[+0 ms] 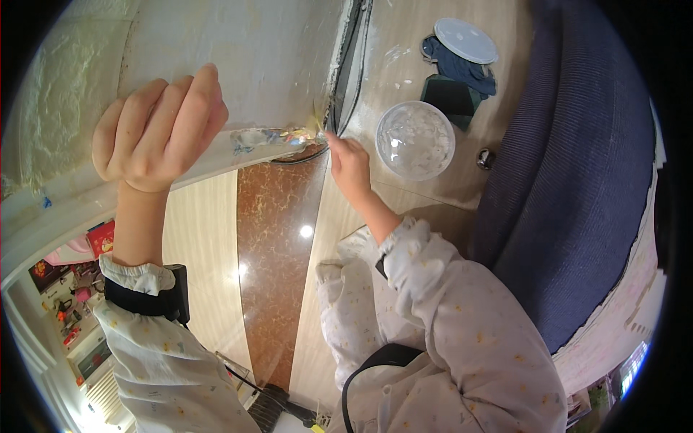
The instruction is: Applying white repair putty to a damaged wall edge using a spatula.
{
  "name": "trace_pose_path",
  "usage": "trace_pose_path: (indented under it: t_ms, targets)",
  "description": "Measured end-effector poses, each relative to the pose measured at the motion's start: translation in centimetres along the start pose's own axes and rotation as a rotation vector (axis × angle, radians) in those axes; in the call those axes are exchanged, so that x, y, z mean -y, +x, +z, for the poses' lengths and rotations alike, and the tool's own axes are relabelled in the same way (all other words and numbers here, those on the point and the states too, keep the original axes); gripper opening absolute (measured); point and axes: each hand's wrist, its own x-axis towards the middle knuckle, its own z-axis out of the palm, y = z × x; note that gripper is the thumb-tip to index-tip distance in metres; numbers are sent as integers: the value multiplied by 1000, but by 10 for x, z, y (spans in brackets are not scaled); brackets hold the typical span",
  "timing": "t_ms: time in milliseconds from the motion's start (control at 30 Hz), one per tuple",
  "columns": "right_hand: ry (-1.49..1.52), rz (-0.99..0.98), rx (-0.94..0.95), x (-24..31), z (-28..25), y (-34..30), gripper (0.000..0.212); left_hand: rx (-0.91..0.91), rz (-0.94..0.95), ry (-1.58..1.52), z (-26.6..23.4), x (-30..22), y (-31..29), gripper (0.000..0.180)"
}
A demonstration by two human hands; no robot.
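Observation:
My left hand is a closed fist with the knuckles up, in front of a white, scuffed wall surface. Nothing sticks out of the fist; its palm side is hidden. At the wall's lower corner, my right hand has its fingers closed, the fingertips at the chipped edge where yellowish and blue patches show. Whatever those fingers pinch is too small to make out. Right of this hand stands a round clear tub holding water and whitish lumps.
Black cables run along the wall corner. Beyond the tub are a dark green block, a dark blue cloth and a white lid. A ribbed navy sofa borders the right. A brown marbled strip crosses the floor.

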Motion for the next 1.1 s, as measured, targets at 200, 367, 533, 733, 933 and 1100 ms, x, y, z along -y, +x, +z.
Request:
trace_pose_path:
  t_ms: [200, 367, 533, 733, 933, 1100]
  targets:
    - [-125, 34, -209, 3, -26, 18, 27, -28, -35, 14, 1, -1, -4, 12]
    - [-292, 37, -297, -22, -21, 86, 30, -7, -3, 10, 2, -2, 1, 17]
    - [-264, 42, -77, -8, 4, 79, 32, -2, -5, 1, 1, -4, -2, 18]
    - [-12, 38, -20, 22, 2, -1, 29, -61, -38, 24, 6, -3, -4, 14]
    - [-78, 187, -168, 15, -28, 9, 23, -93, -12, -9, 8, -1, 1, 13]
    - [-71, 34, -371, 19, -4, 89, 30, -18, 9, 29, 3, 0, -1, 14]
